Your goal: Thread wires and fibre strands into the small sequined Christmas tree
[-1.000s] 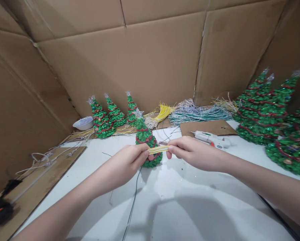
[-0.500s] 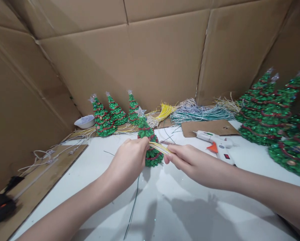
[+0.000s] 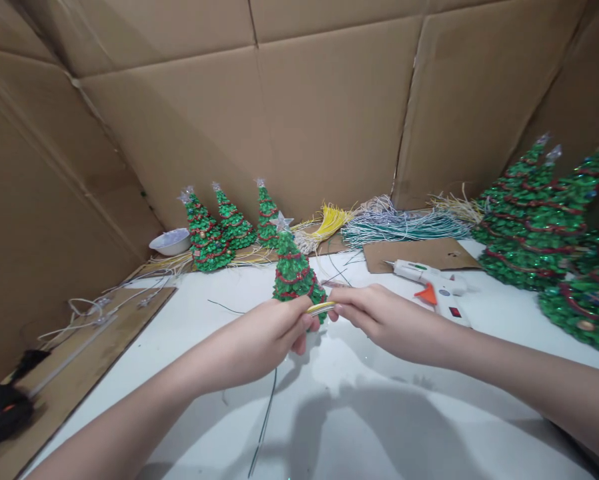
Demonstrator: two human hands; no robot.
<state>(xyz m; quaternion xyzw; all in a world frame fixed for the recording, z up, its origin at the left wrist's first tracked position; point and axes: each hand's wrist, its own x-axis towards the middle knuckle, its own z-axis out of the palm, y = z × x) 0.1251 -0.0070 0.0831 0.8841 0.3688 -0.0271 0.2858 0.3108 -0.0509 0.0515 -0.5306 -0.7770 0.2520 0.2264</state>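
Observation:
My left hand [image 3: 272,330] and my right hand [image 3: 382,320] each pinch an end of a short bundle of yellow and white wires [image 3: 322,308]. The fingers are close together, and only a small stretch of the bundle shows between them. Right behind it stands a small green Christmas tree [image 3: 293,270] with red garland and a clear star on top. My hands hide part of its base. Thin dark green wires [image 3: 263,427] lie on the white table below my left forearm.
A white glue gun [image 3: 432,283] with an orange trigger lies right of my right hand. Wire bundles [image 3: 404,227] and a white bowl [image 3: 170,242] line the cardboard wall. More trees stand back left [image 3: 207,233] and right [image 3: 524,220]. A cardboard strip [image 3: 89,373] runs along the left.
My left hand has turned and moved slightly down and right. The gap between my hands has narrowed, so less of the wire bundle shows. More of the tree's middle is visible.

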